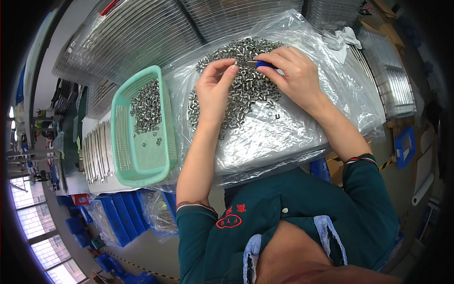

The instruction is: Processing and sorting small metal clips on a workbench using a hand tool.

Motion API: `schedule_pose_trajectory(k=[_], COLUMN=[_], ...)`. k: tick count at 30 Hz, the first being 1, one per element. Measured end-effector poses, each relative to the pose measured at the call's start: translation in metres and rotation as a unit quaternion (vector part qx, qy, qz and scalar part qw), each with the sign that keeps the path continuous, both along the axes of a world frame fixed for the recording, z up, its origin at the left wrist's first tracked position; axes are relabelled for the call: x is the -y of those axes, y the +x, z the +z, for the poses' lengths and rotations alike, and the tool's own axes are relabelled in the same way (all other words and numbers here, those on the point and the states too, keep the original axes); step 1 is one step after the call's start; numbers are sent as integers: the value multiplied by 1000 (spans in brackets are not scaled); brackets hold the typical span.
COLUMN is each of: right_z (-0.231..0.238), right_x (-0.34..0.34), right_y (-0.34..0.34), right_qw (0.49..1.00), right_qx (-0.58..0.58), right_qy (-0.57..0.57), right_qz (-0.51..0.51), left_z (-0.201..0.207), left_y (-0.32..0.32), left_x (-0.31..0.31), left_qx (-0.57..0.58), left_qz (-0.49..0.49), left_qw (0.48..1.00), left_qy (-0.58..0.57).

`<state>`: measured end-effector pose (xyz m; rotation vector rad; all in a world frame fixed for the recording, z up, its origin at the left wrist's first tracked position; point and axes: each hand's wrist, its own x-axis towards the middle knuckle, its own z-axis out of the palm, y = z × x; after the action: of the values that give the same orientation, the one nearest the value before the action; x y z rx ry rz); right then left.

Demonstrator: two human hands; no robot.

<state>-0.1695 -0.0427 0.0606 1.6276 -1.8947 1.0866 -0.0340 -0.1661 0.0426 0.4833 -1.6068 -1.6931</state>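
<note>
My left hand (213,92) pinches a small metal part (235,63) between thumb and fingertips; its shape is mostly hidden. Closed around a blue-handled tool (266,65) with a thin metal blade, my right hand (297,75) points it leftward. The blade's tip meets or nearly meets the part; I cannot tell which. Both hands are above a heap of small silvery ring-like metal pieces (250,90) spread on clear plastic sheeting (269,142). To the left of my left forearm stands a mint-green plastic basket (169,142) with more such pieces inside.
Stacked clear ribbed trays (137,42) line the back of the table, and more trays (390,80) stand at the right. A crumpled white cloth (343,40) lies at the back right. Metal rods (98,154) lie left of the basket. Blue bins (123,215) sit below on the left.
</note>
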Motion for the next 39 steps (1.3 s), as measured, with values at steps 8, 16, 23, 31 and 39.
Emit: schedule_pose_trajectory(k=[8,16,23,31,39], right_z=[4,4,1,-4,2], right_x=[-2,-2,0,1,1], right_y=[3,6,7,7,12], right_qw=[974,766,631,594,596], right_qx=[211,605,737,763,758], right_qy=[-24,16,67,95,140], right_qz=[71,218,233,237,225], left_z=[0,0,0,1,2], left_y=[2,4,4,4,2], left_x=[6,7,7,6,2], left_qx=[-18,-37,-35,-33,-16], left_qz=[-102,-149,-155,-155,-127], left_qw=[955,930,927,928,957], left_qy=[277,335,339,336,260])
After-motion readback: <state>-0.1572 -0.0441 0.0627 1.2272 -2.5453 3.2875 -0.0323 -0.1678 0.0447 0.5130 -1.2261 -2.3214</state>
